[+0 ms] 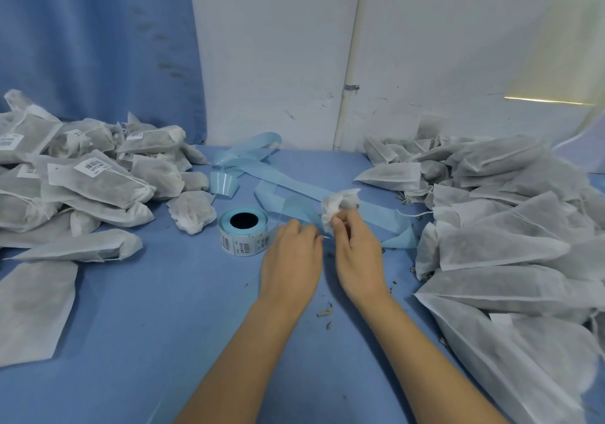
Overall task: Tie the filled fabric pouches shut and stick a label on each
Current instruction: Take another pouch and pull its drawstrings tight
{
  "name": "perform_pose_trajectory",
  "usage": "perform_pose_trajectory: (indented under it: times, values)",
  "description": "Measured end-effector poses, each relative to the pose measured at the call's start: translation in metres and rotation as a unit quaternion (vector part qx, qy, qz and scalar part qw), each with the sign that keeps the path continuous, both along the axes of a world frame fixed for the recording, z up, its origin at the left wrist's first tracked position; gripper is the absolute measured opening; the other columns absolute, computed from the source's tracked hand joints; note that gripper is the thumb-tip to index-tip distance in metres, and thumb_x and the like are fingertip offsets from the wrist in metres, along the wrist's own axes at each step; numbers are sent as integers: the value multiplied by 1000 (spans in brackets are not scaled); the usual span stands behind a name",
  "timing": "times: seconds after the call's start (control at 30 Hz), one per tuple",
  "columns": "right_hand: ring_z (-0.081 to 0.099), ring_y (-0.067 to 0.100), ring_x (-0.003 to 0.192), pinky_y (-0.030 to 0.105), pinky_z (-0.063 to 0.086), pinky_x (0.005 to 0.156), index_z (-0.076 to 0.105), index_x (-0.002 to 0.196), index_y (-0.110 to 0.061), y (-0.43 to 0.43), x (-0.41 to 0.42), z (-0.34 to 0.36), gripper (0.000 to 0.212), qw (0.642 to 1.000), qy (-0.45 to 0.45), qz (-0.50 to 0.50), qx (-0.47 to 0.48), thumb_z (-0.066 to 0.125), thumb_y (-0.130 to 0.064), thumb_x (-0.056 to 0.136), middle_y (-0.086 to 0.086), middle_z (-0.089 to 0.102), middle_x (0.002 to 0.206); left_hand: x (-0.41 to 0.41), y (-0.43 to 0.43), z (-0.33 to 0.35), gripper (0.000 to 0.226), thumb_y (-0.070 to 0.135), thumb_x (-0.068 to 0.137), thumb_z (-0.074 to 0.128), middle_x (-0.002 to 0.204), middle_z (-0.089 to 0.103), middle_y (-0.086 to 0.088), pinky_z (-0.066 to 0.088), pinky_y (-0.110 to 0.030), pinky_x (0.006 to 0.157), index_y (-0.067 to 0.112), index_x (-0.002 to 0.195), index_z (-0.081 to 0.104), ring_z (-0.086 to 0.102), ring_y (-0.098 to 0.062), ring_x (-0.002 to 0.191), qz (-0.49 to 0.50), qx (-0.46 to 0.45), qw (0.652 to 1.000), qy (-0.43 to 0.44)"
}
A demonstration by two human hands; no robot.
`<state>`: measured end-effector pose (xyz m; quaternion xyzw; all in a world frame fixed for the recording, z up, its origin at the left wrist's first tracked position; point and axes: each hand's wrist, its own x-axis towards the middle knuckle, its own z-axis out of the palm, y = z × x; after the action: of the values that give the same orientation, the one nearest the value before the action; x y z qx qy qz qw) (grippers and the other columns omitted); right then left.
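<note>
- Pouch: thin non-woven fabric over loose dry fill. Judged light, soft and shape-shifting, so it likely sags if you hold it by the body.
- Best hold: the gathered neck, where the fabric bunches firm.
- Right hand: thumb and fingertips pinch the neck. The puckered mouth fans out just beyond them, above the table.
- Left hand: fingers curled, apparently pinching the drawstring end between your hands.
- The string looks thin and slick, so pull it square.
- Label roll: just left of your left hand.
</note>
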<state>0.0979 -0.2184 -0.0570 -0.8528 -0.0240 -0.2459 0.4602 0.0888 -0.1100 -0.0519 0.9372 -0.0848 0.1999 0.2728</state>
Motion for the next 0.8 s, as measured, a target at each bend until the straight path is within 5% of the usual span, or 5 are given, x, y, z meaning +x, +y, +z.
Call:
perform_pose_trajectory:
  times: [0.17, 0.33, 0.6, 0.73, 0.8]
  values:
    - [45, 21, 80, 38, 35, 65, 40, 79, -18, -1, -3, 2, 21, 983, -11, -31, -180, 38, -21, 100, -1, 51, 84, -1, 1, 4, 27, 27, 102, 39, 104, 48, -1, 34, -24, 67, 11, 99, 61, 47, -17, 98, 4, 20, 999, -38]
    - [57, 31, 87, 35, 37, 62, 59, 85, -6, 1, -9, 4, 9, 954, -107, -48, -276, 52, -3, 89, 6, 65, 93, -5, -2, 9, 27, 24, 102, 37, 154, 26, 16, 40, -26, 71, 19, 118, 57, 44, -8, 111, -53, 5, 998, -30]
    - [60, 28, 112, 34, 49, 91, 68, 114, -3, 1, -10, -1, 47, 963, -159, -21, -217, 39, -2, 77, 5, 67, 121, -6, -6, 2, 33, 18, 101, 39, 146, 42, 12, 43, -35, 97, 18, 130, 54, 42, -11, 129, -61, -83, 995, -17]
    - [44, -8, 114, 7, 33, 92, 60, 118, -38, 3, -11, -4, 50, 997, -61, 55, -10, 48, -1, 87, -31, 54, 119, -2, -8, -5, 24, 15, 100, 41, 120, 61, 6, 41, -19, 86, 16, 113, 61, 55, -8, 105, -83, -253, 964, 6]
    - [48, -3, 114, 14, 39, 95, 62, 111, -41, 4, -10, -2, 49, 988, -8, 98, 118, 51, 1, 89, -28, 59, 118, -1, -8, -7, 19, 15, 100, 42, 102, 64, 5, 42, -19, 77, 16, 101, 61, 56, -9, 91, -82, -293, 952, 22]
